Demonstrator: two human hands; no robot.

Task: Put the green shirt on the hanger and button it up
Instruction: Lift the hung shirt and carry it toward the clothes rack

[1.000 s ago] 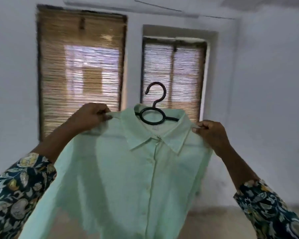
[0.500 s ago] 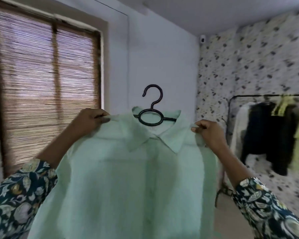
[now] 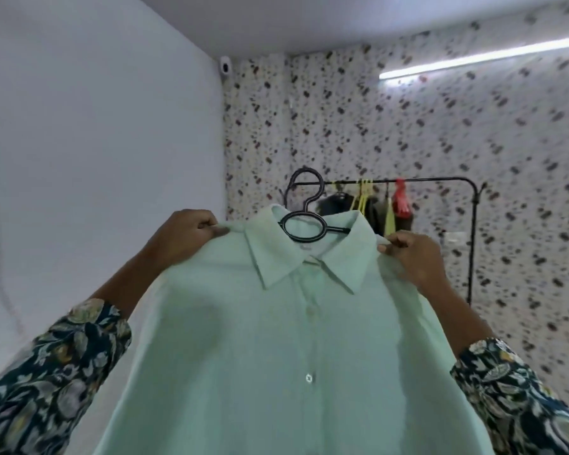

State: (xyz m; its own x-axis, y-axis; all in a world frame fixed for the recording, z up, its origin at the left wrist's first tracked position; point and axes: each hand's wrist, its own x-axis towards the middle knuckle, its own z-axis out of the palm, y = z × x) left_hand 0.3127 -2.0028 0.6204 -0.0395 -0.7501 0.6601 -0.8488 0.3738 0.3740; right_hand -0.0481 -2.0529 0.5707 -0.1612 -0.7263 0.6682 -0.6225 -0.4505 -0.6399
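1. The one camera sits on the person's head and faces the clothes rack (image 3: 471,251) across the room, pitched high enough to catch the ceiling.
2. It is close to the green shirt (image 3: 276,339), which the left hand (image 3: 184,234) and right hand (image 3: 408,254) pinch in front of the rack.
3. The wide lens takes in the plain wall left of the rack and the spotted wall behind it.

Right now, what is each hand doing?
Left hand: closed, its grip pinching the green shirt at the shoulder.
Right hand: closed, pinching the shirt's other shoulder.
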